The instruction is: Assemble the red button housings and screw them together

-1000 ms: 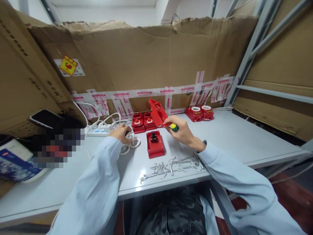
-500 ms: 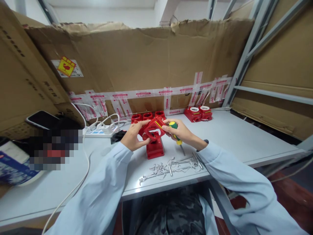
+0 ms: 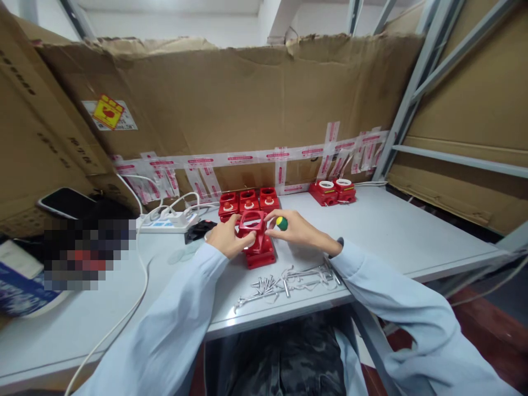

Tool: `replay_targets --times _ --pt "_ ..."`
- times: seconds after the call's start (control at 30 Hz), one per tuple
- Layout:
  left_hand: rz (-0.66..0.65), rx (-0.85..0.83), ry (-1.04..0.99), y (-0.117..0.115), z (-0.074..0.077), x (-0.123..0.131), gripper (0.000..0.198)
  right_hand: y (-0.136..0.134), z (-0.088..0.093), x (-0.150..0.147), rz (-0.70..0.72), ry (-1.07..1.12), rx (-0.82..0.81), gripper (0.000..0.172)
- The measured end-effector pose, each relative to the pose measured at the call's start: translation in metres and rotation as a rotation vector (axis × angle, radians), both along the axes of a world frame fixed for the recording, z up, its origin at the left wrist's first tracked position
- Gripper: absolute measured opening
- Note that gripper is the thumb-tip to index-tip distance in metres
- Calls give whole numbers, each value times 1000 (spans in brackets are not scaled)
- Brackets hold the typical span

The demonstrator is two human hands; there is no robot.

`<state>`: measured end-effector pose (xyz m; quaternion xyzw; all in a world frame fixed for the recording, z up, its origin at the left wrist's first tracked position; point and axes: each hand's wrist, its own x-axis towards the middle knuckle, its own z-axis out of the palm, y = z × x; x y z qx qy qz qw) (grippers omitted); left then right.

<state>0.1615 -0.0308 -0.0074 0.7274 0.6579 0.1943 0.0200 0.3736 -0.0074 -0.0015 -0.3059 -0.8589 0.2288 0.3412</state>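
Note:
My left hand is closed on the left side of a red housing cover with a large round opening, tilted above a red box-shaped base on the table. My right hand is curled round a screwdriver; its green and yellow handle end shows, while the shaft is hidden. The right thumb and index finger are at the cover's right edge; whether they touch it I cannot tell. In front of the base lie several loose screws and some thin metal rods tangled with pale strips.
Three red housings stand in a row behind my hands. Two more with white rings are at the back right. To the left are a power strip, a black bag, a phone and a white cable. Cardboard walls the back.
The red cover has been lowered and turned toward the base. My right hand has shifted left, and the screwdriver has swung so that its handle end faces me. My left hand still holds the cover.

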Motion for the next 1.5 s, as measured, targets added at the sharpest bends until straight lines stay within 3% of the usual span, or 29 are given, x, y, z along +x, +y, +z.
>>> replay_targets --times 0.23,0.53,0.77,0.97,1.2,1.4,1.5 --pt "-35 -137 170 -10 -2 12 82 -2 -2 1 33 -150 49 30" --pt "-274 -264 95 -14 1 1 102 -2 -3 3 -59 -252 56 51" --pt "-126 -235 187 -11 -2 2 82 -6 -3 4 12 -294 69 77" --pt "-250 -280 73 -5 -9 -6 68 -8 -11 -2 15 -341 130 69" --pt "-365 -283 -283 -3 -17 5 58 -10 -2 5 -143 -541 219 65" --pt "-647 -306 -343 0 -35 16 77 -7 13 27 -319 -725 203 58" --pt "-710 -267 -287 0 -38 17 82 -5 17 35 -414 -752 185 53"
